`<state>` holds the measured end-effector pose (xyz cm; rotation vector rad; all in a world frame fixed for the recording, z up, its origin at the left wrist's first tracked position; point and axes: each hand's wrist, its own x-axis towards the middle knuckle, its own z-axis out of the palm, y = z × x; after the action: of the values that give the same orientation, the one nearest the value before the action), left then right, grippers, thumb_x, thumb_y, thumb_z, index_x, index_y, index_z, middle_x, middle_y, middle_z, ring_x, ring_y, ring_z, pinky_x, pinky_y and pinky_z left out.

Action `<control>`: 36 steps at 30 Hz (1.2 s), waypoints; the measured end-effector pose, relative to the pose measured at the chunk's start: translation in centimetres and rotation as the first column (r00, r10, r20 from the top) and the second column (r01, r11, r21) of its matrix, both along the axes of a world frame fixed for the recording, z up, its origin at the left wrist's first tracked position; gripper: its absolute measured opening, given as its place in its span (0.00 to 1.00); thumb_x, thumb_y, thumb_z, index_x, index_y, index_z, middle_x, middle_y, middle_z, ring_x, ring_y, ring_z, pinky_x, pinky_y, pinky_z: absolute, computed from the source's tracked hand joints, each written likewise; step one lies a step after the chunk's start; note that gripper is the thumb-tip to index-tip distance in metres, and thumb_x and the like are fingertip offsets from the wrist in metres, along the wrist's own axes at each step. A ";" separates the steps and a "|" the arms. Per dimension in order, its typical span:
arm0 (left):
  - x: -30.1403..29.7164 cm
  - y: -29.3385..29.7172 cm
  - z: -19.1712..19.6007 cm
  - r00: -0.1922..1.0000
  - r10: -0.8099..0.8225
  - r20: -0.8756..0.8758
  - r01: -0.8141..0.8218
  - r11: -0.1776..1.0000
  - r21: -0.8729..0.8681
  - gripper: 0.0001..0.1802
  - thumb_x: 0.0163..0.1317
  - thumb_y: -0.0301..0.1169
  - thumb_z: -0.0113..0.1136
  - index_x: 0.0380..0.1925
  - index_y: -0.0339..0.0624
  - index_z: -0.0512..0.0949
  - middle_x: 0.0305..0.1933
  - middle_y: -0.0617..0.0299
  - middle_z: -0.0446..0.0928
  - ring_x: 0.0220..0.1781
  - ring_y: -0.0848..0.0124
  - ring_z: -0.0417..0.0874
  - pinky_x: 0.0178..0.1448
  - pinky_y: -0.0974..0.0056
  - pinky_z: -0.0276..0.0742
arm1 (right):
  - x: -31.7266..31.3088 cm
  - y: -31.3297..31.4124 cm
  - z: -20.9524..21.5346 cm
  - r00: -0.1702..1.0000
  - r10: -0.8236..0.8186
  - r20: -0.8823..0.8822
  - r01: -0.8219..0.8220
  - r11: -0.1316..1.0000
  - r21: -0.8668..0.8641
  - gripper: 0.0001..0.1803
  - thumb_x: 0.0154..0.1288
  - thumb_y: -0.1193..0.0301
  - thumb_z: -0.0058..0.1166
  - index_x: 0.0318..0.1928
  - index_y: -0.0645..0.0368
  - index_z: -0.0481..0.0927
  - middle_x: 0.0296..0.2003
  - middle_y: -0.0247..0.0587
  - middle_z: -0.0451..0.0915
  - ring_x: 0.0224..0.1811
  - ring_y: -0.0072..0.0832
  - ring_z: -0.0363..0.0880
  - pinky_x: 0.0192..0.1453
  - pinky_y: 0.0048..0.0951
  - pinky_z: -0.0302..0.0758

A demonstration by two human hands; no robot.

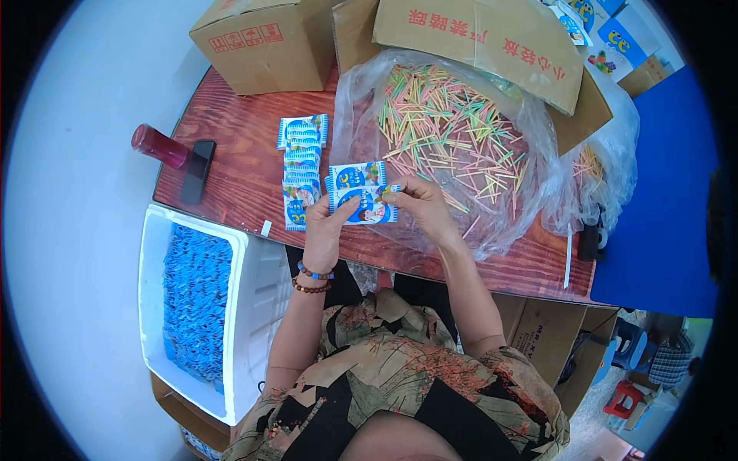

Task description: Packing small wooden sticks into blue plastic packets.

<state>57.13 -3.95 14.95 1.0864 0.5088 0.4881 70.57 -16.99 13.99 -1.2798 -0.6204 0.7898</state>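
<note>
Between my two hands is a small blue-and-white packet, held flat above the table's near edge. My left hand pinches its left end with the thumb on top. The thumb and fingers of my right hand close on its right end. A second packet of the same kind shows just behind the held one; whether I hold it too is unclear. Left of my hands, an overlapping row of such packets lies on the table. Beyond my right hand, many thin pink, yellow and green sticks lie on clear plastic sheeting.
An open carton and a closed carton stand at the back. Left are a dark red bottle and a phone. A white foam box full of blue packets stands front left. Black tape lies right.
</note>
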 end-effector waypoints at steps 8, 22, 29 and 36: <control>-0.1 -0.7 -2.1 0.997 0.072 0.040 -0.070 0.997 -0.046 0.07 0.63 0.26 0.60 0.39 0.35 0.81 0.38 0.64 0.82 0.37 0.82 0.79 0.43 0.74 0.74 | -0.6 -0.1 -0.9 0.998 -0.065 -0.026 0.064 0.997 -0.035 0.07 0.64 0.69 0.59 0.32 0.60 0.81 0.27 0.24 0.78 0.31 0.10 0.72 0.36 0.15 0.67; 0.3 -1.0 -2.8 0.980 0.150 0.133 -0.098 0.936 -0.338 0.09 0.67 0.29 0.56 0.41 0.34 0.80 0.43 0.61 0.82 0.43 0.76 0.81 0.51 0.67 0.77 | -0.2 -1.4 0.7 0.854 -0.077 0.515 0.024 0.994 0.108 0.09 0.64 0.70 0.54 0.42 0.61 0.77 0.50 0.37 0.75 0.53 0.26 0.73 0.58 0.29 0.67; 0.1 -1.7 -2.7 0.991 0.104 0.083 -0.096 0.991 -0.089 0.08 0.66 0.27 0.56 0.42 0.36 0.80 0.41 0.65 0.81 0.39 0.82 0.79 0.46 0.73 0.75 | -1.1 -1.2 1.5 0.999 -0.019 0.025 0.019 1.000 0.010 0.07 0.63 0.73 0.57 0.40 0.61 0.77 0.40 0.33 0.78 0.42 0.18 0.76 0.48 0.22 0.72; 0.5 -3.0 -1.7 0.982 0.167 0.090 -0.158 0.983 -0.097 0.08 0.66 0.27 0.56 0.41 0.36 0.80 0.38 0.67 0.81 0.36 0.84 0.77 0.41 0.75 0.74 | -2.1 -0.8 0.7 0.991 -0.076 0.108 0.094 0.980 -0.175 0.07 0.62 0.74 0.58 0.29 0.64 0.78 0.28 0.28 0.77 0.34 0.12 0.72 0.39 0.20 0.69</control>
<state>57.68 -6.98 13.28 0.9344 0.5307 0.6532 68.49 -17.83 14.71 -1.5098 -0.5809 0.7262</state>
